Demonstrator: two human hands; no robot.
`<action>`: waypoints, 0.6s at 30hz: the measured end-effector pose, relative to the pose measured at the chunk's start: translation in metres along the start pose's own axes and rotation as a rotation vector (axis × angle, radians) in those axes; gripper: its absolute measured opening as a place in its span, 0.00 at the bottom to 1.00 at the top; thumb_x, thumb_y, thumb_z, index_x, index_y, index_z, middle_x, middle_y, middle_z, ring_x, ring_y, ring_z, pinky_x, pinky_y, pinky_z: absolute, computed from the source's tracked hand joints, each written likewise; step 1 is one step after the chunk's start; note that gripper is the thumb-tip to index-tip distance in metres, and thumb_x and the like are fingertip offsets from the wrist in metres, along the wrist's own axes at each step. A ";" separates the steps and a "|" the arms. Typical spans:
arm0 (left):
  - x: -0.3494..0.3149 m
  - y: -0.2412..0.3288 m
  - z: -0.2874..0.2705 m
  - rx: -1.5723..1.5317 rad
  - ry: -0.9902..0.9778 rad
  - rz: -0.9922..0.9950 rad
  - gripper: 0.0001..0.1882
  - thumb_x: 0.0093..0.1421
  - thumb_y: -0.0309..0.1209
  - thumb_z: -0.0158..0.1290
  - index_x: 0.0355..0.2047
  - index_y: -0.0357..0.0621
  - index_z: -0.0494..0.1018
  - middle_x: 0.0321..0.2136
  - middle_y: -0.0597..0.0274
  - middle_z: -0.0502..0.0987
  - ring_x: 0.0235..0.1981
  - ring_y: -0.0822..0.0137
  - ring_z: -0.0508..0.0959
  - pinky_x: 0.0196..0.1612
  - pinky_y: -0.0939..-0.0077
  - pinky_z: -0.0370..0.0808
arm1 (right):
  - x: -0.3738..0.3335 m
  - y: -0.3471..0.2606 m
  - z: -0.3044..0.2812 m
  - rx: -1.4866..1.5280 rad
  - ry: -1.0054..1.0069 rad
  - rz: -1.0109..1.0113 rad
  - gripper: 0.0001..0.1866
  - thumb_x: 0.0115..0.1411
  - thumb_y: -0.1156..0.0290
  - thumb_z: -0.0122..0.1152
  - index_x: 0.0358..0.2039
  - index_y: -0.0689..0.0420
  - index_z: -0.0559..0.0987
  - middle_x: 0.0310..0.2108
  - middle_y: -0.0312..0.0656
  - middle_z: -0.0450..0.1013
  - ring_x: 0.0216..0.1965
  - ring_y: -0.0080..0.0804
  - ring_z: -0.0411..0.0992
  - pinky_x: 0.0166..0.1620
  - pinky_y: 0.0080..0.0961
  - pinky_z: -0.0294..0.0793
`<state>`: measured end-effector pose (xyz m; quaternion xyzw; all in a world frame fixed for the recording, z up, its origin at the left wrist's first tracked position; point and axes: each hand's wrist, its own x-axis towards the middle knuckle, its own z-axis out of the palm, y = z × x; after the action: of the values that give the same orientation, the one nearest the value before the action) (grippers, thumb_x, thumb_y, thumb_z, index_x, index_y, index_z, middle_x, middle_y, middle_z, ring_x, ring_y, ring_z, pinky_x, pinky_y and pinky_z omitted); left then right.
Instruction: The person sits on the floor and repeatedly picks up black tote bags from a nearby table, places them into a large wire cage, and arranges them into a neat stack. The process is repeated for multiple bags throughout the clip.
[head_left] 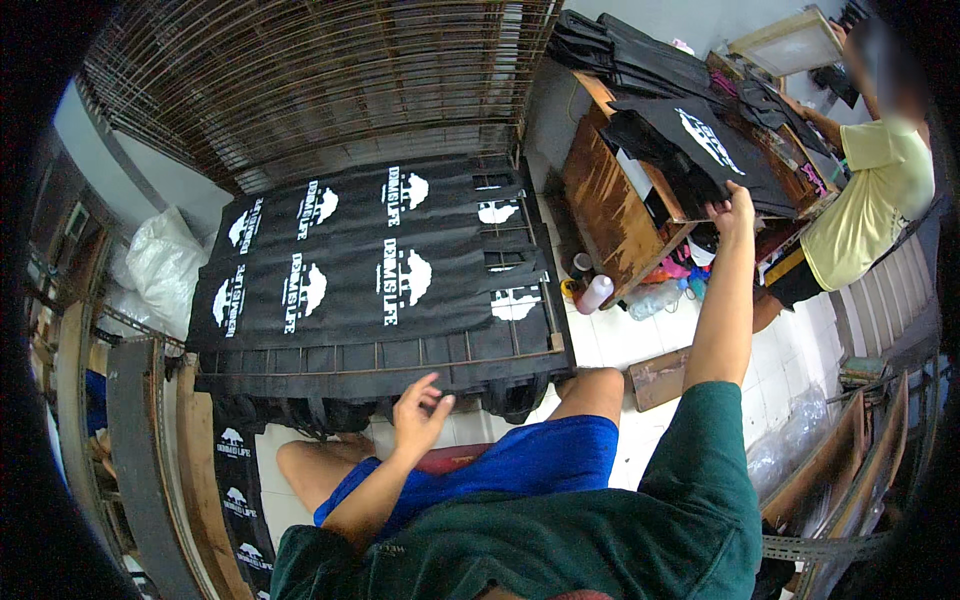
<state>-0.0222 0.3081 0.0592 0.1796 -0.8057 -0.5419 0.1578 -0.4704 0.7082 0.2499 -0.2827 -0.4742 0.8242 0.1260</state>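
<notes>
The right hand (735,208) is closed on the near edge of a black printed cloth (748,158), which lies on the wooden table (625,190). The left hand (422,415) is empty, fingers loosely apart, near the front edge of the wire rack (557,343). White floor (600,345) opens between rack and table (a pale bottle (595,293) stands there). A person in yellow (870,190) works alongside.
</notes>
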 end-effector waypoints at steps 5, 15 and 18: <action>0.013 0.049 0.043 -0.166 -0.201 0.065 0.23 0.50 0.29 0.60 0.48 0.43 0.70 0.28 0.66 0.73 0.25 0.78 0.71 0.24 0.85 0.68 | 0.038 -0.039 -0.027 0.379 -0.176 0.104 0.09 0.54 0.78 0.52 0.37 0.62 0.70 0.40 0.48 0.69 0.42 0.42 0.69 0.48 0.39 0.70; 0.045 0.126 0.107 -0.861 -1.054 -0.408 0.41 0.56 0.67 0.30 0.56 0.50 0.61 0.53 0.59 0.63 0.52 0.64 0.63 0.49 0.65 0.64 | -0.162 -0.127 -0.056 -0.175 -0.679 -0.313 0.11 0.54 0.73 0.51 0.39 0.58 0.71 0.39 0.40 0.72 0.37 0.30 0.71 0.37 0.21 0.72; 0.025 0.153 0.120 -1.350 -1.465 -0.329 0.62 0.40 0.79 0.14 0.61 0.42 0.51 0.61 0.53 0.54 0.63 0.61 0.51 0.63 0.58 0.42 | -0.305 -0.086 -0.037 -0.099 -0.810 -0.477 0.25 0.53 0.77 0.50 0.54 0.63 0.63 0.44 0.43 0.70 0.42 0.31 0.71 0.42 0.23 0.74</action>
<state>-0.1165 0.4474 0.1593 -0.2157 -0.1943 -0.8764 -0.3841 -0.2076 0.6338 0.4146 0.1727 -0.5757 0.7925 0.1031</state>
